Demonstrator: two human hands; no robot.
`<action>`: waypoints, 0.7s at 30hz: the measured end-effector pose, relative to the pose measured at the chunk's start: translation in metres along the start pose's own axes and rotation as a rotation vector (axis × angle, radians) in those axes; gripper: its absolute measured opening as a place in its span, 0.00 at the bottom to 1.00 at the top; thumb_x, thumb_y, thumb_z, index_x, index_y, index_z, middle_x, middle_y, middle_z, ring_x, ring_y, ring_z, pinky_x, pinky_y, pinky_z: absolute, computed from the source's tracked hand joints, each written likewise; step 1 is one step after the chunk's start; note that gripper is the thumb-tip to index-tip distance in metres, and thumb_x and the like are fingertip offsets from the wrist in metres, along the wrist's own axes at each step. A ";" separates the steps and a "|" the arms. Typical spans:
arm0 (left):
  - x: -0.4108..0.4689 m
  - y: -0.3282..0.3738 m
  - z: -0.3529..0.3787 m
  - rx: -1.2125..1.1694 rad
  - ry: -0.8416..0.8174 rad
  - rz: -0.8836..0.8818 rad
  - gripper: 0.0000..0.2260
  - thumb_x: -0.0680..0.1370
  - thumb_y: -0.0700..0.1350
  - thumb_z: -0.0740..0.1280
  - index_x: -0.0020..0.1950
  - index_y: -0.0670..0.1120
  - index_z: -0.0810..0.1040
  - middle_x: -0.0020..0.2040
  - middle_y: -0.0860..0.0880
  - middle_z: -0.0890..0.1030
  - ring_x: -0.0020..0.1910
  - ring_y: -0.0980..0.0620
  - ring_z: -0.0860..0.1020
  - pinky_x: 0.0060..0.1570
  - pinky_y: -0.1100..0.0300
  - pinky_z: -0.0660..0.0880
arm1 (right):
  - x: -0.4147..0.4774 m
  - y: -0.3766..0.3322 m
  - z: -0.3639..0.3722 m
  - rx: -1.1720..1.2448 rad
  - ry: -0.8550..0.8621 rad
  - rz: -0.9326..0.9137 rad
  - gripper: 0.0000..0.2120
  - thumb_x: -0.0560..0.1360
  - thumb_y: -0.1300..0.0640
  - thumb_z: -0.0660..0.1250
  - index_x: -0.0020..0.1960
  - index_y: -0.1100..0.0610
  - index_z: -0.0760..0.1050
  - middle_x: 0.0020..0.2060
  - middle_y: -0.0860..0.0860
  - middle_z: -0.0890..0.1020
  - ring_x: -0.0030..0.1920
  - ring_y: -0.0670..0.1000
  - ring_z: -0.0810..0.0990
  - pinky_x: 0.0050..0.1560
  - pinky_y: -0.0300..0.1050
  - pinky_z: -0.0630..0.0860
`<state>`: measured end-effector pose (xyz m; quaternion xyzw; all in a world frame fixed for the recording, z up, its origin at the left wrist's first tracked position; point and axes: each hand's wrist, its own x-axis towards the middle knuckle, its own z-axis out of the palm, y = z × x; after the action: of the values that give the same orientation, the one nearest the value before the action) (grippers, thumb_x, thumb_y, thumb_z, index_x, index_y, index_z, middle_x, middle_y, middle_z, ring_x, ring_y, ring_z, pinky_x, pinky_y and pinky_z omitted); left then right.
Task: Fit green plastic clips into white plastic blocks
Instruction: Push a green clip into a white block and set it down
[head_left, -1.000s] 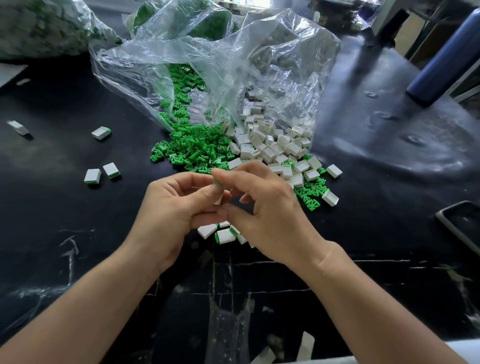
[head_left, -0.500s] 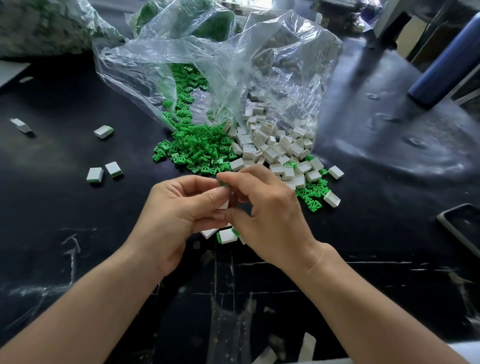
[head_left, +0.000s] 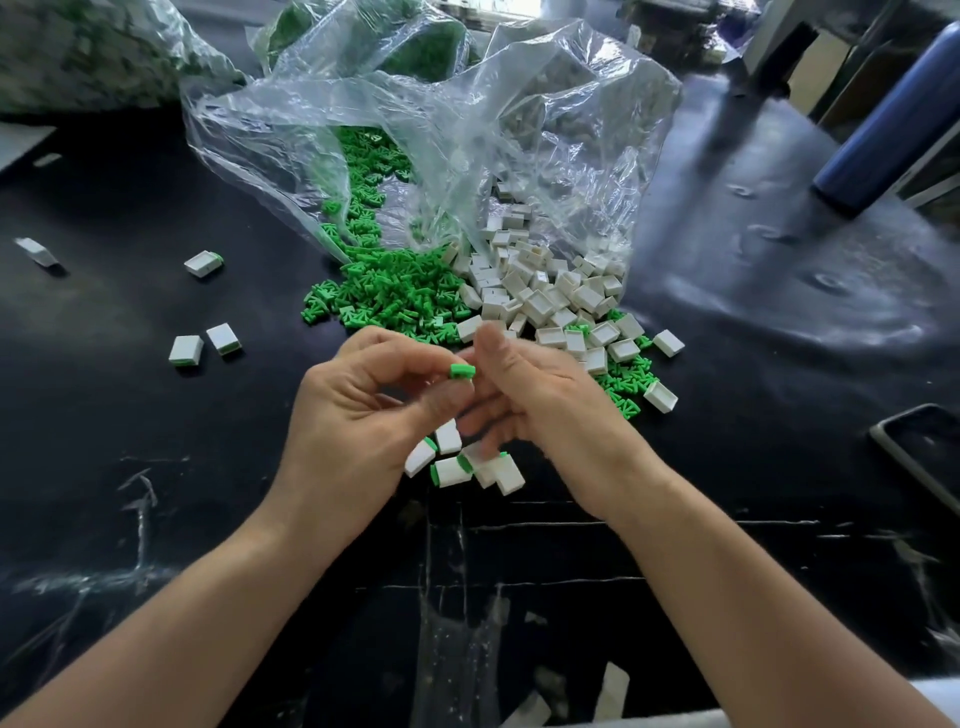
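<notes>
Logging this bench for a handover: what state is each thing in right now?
Left hand: pinches a green clip at its fingertips.
Right hand: fingers loose, blurred, nothing seen in it.
Plastic bag: mouth open, contents spilling out.
Loose green clips: heaped, unfitted.
White blocks: heaped, empty.
Finished blocks: clipped, lying below the hands.
Phone: screen dark.

Head view. I see my left hand (head_left: 358, 415) pinching a green clip (head_left: 462, 371) between thumb and forefinger. My right hand (head_left: 550, 410), blurred, sits just beside it with fingers loosely curled. Below the hands, several fitted blocks (head_left: 451, 472) with green ends lie on the black table (head_left: 156, 441). Beyond, loose green clips (head_left: 395, 299) and white blocks (head_left: 545, 296) spill from a clear plastic bag (head_left: 467, 130).
</notes>
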<state>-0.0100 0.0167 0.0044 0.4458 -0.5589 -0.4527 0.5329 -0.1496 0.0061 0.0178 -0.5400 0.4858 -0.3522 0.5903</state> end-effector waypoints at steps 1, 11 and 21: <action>0.001 0.000 -0.001 0.031 -0.001 0.024 0.06 0.63 0.43 0.72 0.39 0.48 0.82 0.40 0.42 0.77 0.39 0.50 0.77 0.41 0.63 0.76 | -0.001 -0.001 0.001 0.021 -0.063 0.048 0.27 0.66 0.38 0.57 0.43 0.62 0.75 0.34 0.52 0.79 0.33 0.49 0.76 0.33 0.41 0.74; 0.000 0.003 0.001 0.112 -0.065 0.190 0.11 0.67 0.39 0.69 0.46 0.49 0.78 0.39 0.42 0.75 0.32 0.57 0.76 0.32 0.73 0.70 | -0.004 -0.002 0.003 -0.161 -0.160 0.068 0.25 0.66 0.31 0.48 0.30 0.47 0.74 0.27 0.43 0.76 0.29 0.42 0.70 0.31 0.34 0.67; -0.001 0.000 0.002 0.082 -0.071 0.189 0.10 0.67 0.40 0.69 0.47 0.49 0.80 0.41 0.41 0.76 0.36 0.57 0.79 0.37 0.69 0.75 | -0.006 -0.003 0.003 -0.112 -0.171 0.075 0.25 0.67 0.34 0.49 0.33 0.54 0.70 0.24 0.42 0.72 0.27 0.42 0.67 0.28 0.31 0.66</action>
<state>-0.0117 0.0179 0.0038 0.3964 -0.6348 -0.3928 0.5345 -0.1480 0.0119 0.0217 -0.5817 0.4723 -0.2548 0.6113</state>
